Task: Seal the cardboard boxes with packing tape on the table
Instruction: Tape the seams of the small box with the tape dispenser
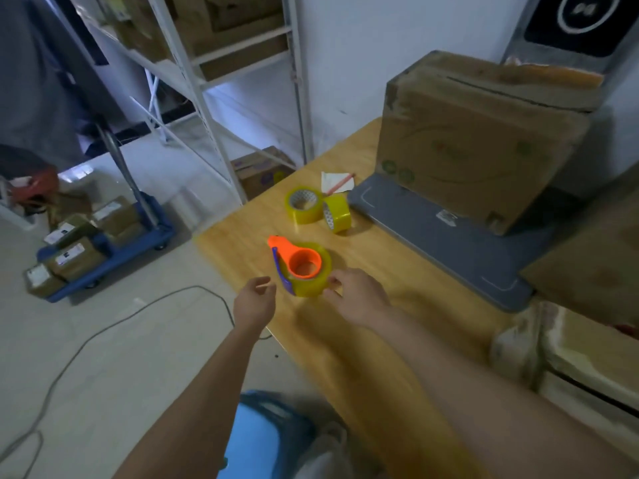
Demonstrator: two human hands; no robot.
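Wooden counter (380, 271), one corner in view. Tape dispenser (299, 267), orange and blue with a yellow roll, lying flat near the counter's front edge. Right hand (358, 299) touching the roll's right side, fingers loosely curled, grip uncertain. Left hand (254, 302) just left of the dispenser, fingers relaxed, holding nothing. Two spare tape rolls (318, 207) further back, touching. Cardboard box (480, 140) at the far end, standing on a grey mat (449, 243)

A blue cart (103, 250) of labelled parcels stands on the floor beside white shelving (221, 81).
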